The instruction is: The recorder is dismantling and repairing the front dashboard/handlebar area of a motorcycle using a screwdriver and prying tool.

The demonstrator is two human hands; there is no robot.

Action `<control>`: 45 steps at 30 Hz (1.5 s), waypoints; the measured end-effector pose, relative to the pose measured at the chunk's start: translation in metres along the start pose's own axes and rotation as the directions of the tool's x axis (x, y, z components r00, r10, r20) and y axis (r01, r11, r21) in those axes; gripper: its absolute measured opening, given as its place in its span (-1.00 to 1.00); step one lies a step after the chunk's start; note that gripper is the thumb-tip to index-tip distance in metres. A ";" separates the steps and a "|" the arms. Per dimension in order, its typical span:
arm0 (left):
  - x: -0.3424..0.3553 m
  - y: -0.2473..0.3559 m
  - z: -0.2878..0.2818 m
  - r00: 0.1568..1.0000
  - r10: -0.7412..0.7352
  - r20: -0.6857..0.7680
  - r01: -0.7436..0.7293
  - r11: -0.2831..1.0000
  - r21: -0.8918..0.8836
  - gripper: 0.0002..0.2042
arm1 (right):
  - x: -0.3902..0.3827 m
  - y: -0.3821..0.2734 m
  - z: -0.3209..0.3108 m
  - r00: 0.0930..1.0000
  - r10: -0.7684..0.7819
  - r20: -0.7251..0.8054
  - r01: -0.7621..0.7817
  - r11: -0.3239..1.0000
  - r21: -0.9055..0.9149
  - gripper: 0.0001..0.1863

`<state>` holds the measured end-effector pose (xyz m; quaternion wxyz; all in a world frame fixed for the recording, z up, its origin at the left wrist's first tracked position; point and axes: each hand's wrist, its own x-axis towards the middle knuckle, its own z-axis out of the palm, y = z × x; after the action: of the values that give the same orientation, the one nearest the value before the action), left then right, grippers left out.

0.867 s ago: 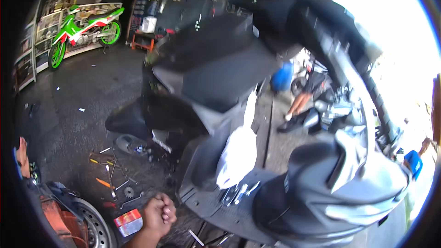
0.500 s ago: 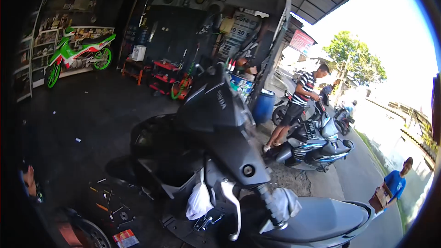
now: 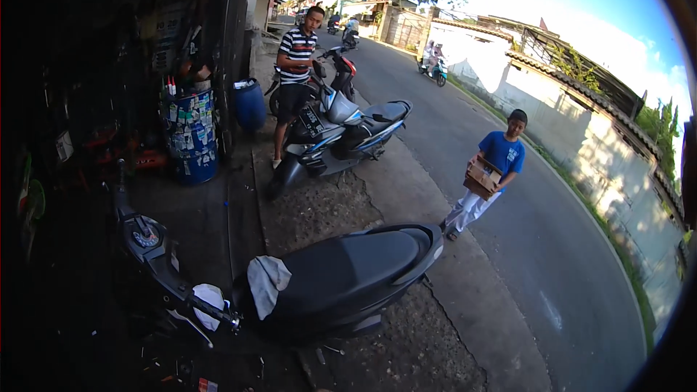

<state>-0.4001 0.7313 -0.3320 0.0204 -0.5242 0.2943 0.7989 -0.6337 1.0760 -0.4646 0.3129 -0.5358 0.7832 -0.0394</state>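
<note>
A: Scooter (image 3: pixel 341 283), black, is seen nearest the lower edge, parked on gravel at the mouth of the workshop, seat toward the road, handlebar (image 3: pixel 156 261) toward the dark interior.

B: Anything noted on it?

A: A grey rag (image 3: pixel 266 283) is draped over the front of the seat. A white plastic bag (image 3: pixel 209 296) hangs just beside it, under the handlebar. A round gauge is set in the dash.

B: Hands?

A: Neither the left nor the right hand is caught in the head view. Whether they are clenched, loose or holding something cannot be told.

B: Further out?

A: A silver-blue scooter (image 3: pixel 337 134) is parked behind the black one, on the concrete strip. A person in a striped shirt (image 3: pixel 294 65) is standing against it. A blue drum (image 3: pixel 249 104) is placed near the shop wall, and a sticker-covered barrel (image 3: pixel 190 134) left of that.

B: Roadside?

A: A person in a blue shirt (image 3: pixel 494 174) is seen at the road's edge, a cardboard box (image 3: pixel 481 178) held in both hands. A rider on a light scooter (image 3: pixel 433 62) is seen well up the road.
</note>
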 end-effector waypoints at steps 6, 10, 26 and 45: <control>0.088 0.010 0.150 0.963 -0.111 0.245 0.087 0.991 0.106 -0.81 | -0.060 -0.094 -0.207 0.674 0.738 -0.023 -0.161 0.178 0.971 -0.81; 0.080 0.061 0.270 0.941 -0.120 0.317 -0.012 0.922 0.386 -0.80 | -0.033 -0.042 -0.260 0.659 0.752 0.017 -0.091 0.057 0.994 -0.85; 0.311 0.365 0.533 0.631 0.379 0.677 -0.477 0.878 -0.048 -0.69 | 0.314 0.192 -0.594 0.848 0.460 -0.262 0.088 0.366 0.926 -0.82; 0.429 0.665 0.538 0.822 0.549 0.149 -0.327 0.670 -0.666 -0.87 | 0.737 0.225 -0.882 0.816 -0.543 0.198 0.341 0.729 0.594 -0.75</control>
<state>-1.2638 0.3284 -0.2491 -0.2963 -0.2685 0.1294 0.9074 -1.4562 0.2931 -0.1774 0.5669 -0.5988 0.5163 -0.2314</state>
